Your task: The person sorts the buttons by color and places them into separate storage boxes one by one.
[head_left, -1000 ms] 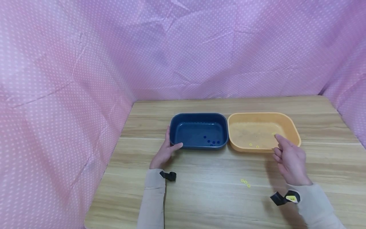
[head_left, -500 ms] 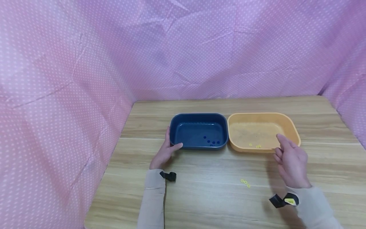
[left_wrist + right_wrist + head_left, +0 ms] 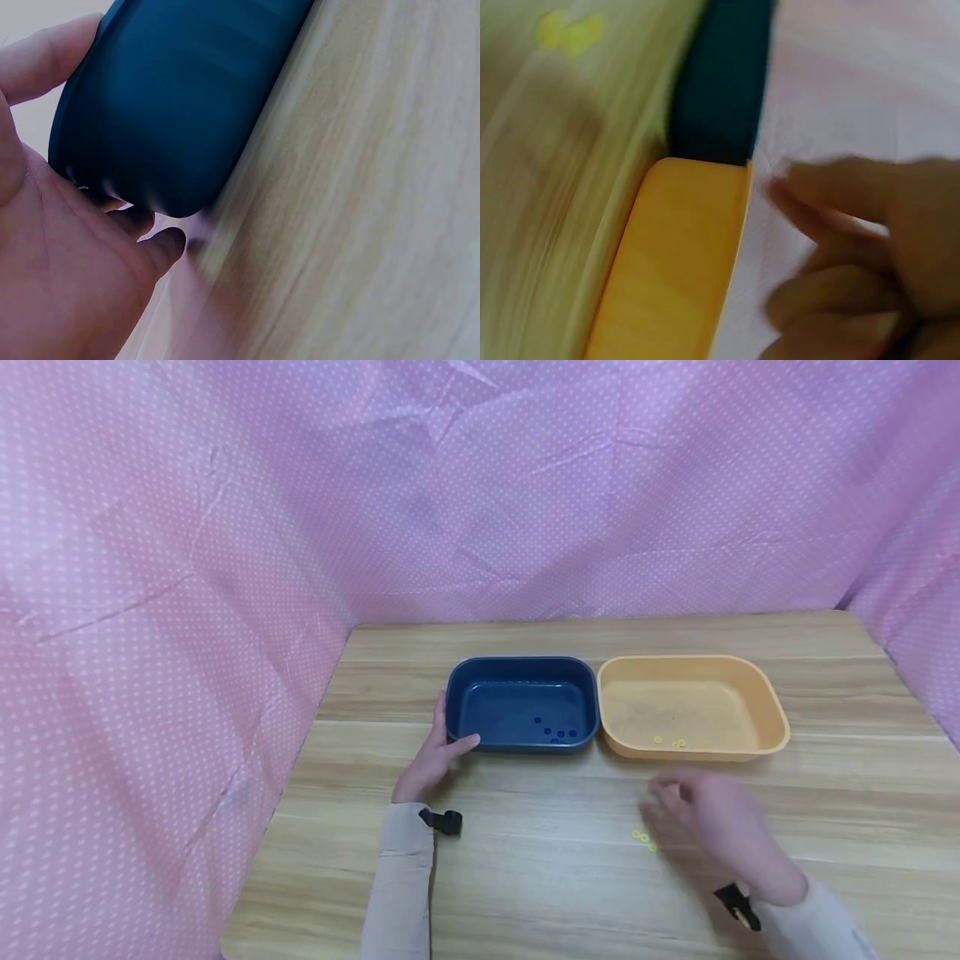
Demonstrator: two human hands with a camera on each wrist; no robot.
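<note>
A dark blue bin (image 3: 517, 702) stands on the table, with several small dark blue rings (image 3: 561, 734) in its front right part. My left hand (image 3: 432, 762) holds its left front corner, thumb over the front rim and fingers against the end wall; the left wrist view shows this grip on the bin (image 3: 172, 105). Against the blue bin's right side stands a yellow-orange bin (image 3: 693, 753) with 3 yellow rings (image 3: 657, 740) inside. My right hand (image 3: 723, 827), blurred, hangs in front of it with loosely bent fingers and nothing visible in them. Just left and below lie 3 yellow rings (image 3: 644, 838).
The wooden table (image 3: 540, 877) carries both bins near its back half. Pink dotted cloth (image 3: 525, 510) hangs behind and along the sides. A black strap (image 3: 442, 821) is on the left sleeve's cuff, another black strap (image 3: 738, 906) on the right.
A yellow ring has dropped from my right hand into the yellow-orange bin. That hand has then moved left and towards me, near the rings on the table. My left hand stays put.
</note>
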